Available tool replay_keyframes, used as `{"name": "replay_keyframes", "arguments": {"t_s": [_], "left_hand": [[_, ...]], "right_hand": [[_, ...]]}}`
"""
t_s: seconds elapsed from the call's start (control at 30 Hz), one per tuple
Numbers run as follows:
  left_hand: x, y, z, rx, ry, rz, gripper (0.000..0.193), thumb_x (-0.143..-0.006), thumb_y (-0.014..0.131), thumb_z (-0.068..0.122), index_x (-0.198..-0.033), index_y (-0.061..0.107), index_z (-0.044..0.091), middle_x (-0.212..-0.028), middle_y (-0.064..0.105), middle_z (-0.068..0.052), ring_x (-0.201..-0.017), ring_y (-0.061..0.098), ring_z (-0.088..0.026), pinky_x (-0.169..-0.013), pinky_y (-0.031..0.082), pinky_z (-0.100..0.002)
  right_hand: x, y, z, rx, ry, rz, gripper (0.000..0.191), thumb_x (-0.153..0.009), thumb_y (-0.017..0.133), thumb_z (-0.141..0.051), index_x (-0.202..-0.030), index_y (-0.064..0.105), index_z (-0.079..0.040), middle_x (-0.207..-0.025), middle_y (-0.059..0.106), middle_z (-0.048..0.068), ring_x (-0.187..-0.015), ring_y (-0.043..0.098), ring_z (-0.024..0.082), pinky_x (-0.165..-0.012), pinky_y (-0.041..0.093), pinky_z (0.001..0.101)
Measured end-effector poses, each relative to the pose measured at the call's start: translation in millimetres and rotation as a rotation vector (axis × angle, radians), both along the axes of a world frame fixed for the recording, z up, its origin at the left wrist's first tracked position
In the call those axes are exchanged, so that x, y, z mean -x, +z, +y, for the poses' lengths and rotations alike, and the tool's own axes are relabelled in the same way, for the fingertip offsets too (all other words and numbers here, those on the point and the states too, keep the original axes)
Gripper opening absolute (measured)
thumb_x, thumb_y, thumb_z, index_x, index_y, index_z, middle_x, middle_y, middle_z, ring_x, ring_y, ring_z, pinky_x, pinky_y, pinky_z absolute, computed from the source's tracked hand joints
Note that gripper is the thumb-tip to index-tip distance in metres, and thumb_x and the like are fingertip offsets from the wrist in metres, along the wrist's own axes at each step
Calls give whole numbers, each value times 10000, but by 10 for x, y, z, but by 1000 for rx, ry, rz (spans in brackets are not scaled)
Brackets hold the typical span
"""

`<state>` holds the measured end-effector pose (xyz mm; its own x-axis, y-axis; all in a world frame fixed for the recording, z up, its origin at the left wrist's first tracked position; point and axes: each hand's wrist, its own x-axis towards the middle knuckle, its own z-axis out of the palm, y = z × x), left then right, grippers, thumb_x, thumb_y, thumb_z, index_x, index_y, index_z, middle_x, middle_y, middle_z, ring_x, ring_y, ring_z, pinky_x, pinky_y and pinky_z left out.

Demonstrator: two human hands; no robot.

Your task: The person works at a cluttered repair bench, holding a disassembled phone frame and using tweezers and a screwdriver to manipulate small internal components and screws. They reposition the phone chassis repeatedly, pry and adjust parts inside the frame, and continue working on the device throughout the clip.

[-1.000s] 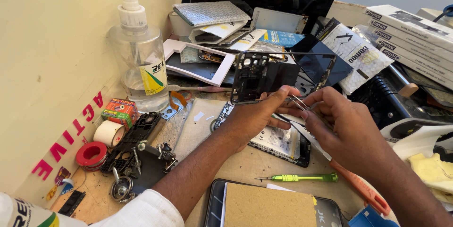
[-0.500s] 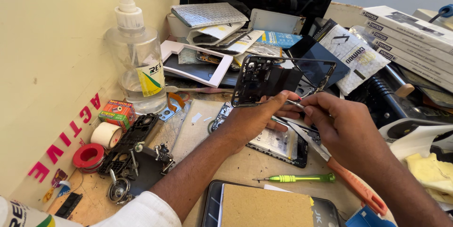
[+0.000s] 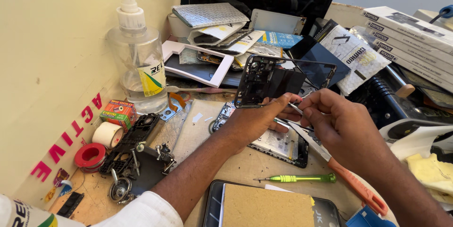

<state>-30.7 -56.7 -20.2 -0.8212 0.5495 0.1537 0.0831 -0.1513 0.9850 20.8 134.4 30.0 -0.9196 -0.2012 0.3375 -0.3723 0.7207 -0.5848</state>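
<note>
Left hand [image 3: 257, 118] grips the phone frame [image 3: 269, 82]; right hand [image 3: 342, 125] pinches tweezers [image 3: 296, 109]

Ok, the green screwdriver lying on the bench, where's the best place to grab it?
Grip the green screwdriver by its translucent handle, coming from above. It lies flat on the table, handle pointing right and thin shaft left, with bare surface along both long sides, so thumb and finger can likely pinch across the handle there.

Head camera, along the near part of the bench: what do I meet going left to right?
Red tape roll → white tape roll → black metal jig → left hand → green screwdriver → right hand → yellow cloth.
</note>
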Motion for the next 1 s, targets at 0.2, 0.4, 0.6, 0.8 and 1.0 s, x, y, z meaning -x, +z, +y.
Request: {"name": "replay_keyframes", "arguments": {"t_s": [0.2,0.4,0.6,0.8,1.0], "left_hand": [[7,-24,-14,-32,2,-2,497,-1053,443,449,-1322,649,86,-1197,731,-106,-1149,712,-203,-853,607,-335],[-31,38,-26,52,21,-39,516,-1032,422,493,-1341,641,141,-1199,742,-96,-1069,723,-190,-867,598,-305],[-28,85,2,77,52,-65,516,-1027,445,484,-1329,650,120,-1151,764,-104,-968,740,-198,-837,607,-307],[24,-10,2,-11,12,-8,500,-1043,452,463,-1314,647,92,-1159,748,-88,-1041,730,-157,-822,608,-318],[72,-86,16,-5,-12,0,505,-1064,418,468,-1332,647,106,-1156,745,-87,-1027,717,-166,-849,593,-306]], "right_hand": [[-10,4,22,-81,-104,-84,129,-994,691,-132,-1091,717,-50,-677,716,128,-579,553,141,-521,445,334],[-30,44,-48,-110,-49,43,207,-882,758,-191,-1021,693,-52,-729,768,36,-610,709,103,-583,569,294],[-18,22,-42,-70,-33,41,202,-917,654,-127,-1107,678,-62,-812,807,35,-699,764,76,-635,593,292],[-1,-30,0,23,-48,-103,194,-1016,640,-132,-1193,649,-54,-832,793,59,-643,683,166,-570,525,338],[-1,-20,-78,26,-67,-83,220,-855,756,-141,-1018,661,-29,-823,795,47,-740,769,65,-632,606,264]]}}
